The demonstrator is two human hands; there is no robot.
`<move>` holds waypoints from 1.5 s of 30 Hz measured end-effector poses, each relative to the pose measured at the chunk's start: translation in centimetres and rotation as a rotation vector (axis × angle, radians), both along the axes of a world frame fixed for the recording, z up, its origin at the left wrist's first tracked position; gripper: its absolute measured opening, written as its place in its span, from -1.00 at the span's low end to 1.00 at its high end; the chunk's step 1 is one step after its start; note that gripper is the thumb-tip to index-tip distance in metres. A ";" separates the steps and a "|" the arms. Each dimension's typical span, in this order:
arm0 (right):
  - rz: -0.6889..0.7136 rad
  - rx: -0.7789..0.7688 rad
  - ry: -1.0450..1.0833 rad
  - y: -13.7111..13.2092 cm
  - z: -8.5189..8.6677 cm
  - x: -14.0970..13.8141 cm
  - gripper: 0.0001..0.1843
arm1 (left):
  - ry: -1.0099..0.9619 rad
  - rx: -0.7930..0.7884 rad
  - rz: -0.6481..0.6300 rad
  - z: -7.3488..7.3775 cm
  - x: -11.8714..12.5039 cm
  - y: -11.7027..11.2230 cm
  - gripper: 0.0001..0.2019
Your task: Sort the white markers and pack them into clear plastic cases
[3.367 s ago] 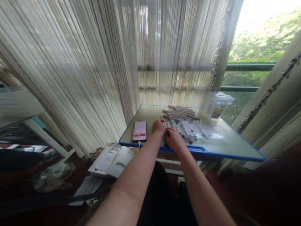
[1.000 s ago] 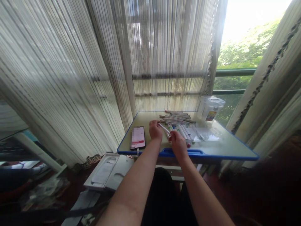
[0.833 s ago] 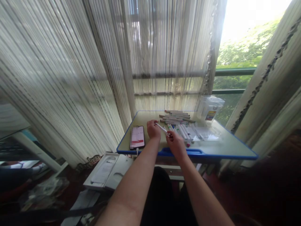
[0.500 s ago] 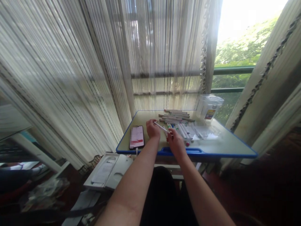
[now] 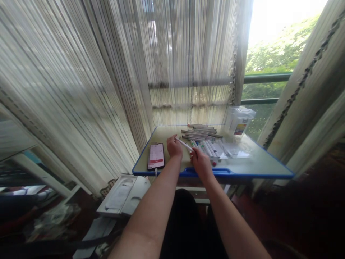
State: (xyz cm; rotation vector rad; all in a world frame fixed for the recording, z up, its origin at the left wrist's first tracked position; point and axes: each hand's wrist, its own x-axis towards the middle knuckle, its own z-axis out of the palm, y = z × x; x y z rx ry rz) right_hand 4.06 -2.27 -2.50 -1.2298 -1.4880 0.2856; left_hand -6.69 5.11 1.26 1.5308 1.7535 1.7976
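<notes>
A slim white marker [image 5: 185, 144] slants between my two hands over the middle of the table. My left hand [image 5: 174, 146] is closed on its far left end. At the near right end, my right hand [image 5: 199, 160] has its fingers wrapped round it. Just right of the hands, several white markers [image 5: 208, 148] with coloured ends lie in a clear plastic tray [image 5: 237, 150]. Behind them rests a loose pile of thin grey-and-pink pens [image 5: 201, 132]. A phone [image 5: 156, 156] with a lit screen lies left of my left hand, a white cable plugged into it.
The table [image 5: 258, 166] has a blue rim and a blue handle slot [image 5: 207, 171] at the front. A clear lidded container [image 5: 240, 120] stands at the back right. An open white box [image 5: 122, 194] sits below on the left. Striped curtains [image 5: 172, 54] hang behind.
Both hands stay on the white marker in nearly the same place. More of the marker shows between them now, its angle about the same. The view has shifted slightly.
</notes>
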 end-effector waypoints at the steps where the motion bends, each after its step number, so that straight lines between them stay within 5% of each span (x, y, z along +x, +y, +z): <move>1: 0.001 0.005 0.002 0.0 0.0 0.0 -0.64 | -0.008 0.000 0.000 0.0 0.0 0.0 -0.65; 26: -0.020 -0.008 0.015 -0.6 0.8 0.3 -0.63 | -0.272 0.056 -0.010 -0.8 -0.4 1.0 -0.82; 45: -0.066 0.071 0.028 -0.7 0.7 0.3 -0.67 | -0.210 -0.040 0.053 -0.5 -0.6 0.8 -0.82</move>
